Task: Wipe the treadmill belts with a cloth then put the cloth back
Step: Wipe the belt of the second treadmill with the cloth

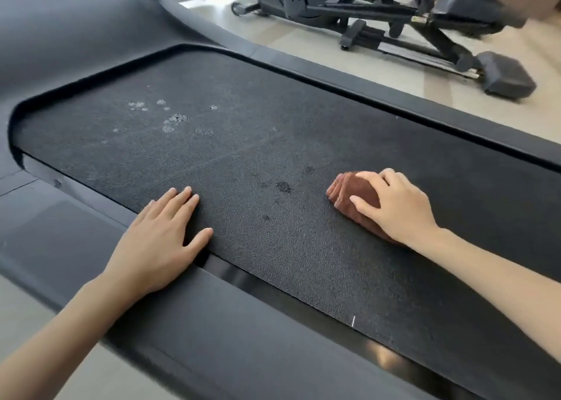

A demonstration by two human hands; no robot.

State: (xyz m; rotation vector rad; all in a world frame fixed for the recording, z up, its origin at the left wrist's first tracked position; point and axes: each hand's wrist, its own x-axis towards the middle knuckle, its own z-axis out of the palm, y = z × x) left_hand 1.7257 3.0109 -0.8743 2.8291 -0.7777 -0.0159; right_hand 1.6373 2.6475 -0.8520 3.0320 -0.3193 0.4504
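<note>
From my feed I saw the left hand [158,238] lying flat, palm down, with its fingers straight and close together and the thumb spread out to the right. It held nothing. Its fingers rested on the near edge of the black belt [273,247], while the heel of the hand sat on the near side rail [212,323].

The right hand [394,205] was well apart from it, farther to the right and over the middle of the belt. It lay on top of the brown cloth [349,191], its fingers bent over the far side and the thumb pressed on the near side, so that it gripped the folded bundle against the belt. The layered edge of the cloth stuck out to the left of the fingers, and a little of it showed under the wrist.

Between the two hands I could see a few dark marks [283,187] on the belt. Far to the left, a scatter of pale spots [174,118] lay on it.

Beyond the far rail [394,95], an exercise machine [394,13] stood on the pale floor [303,44].
</note>
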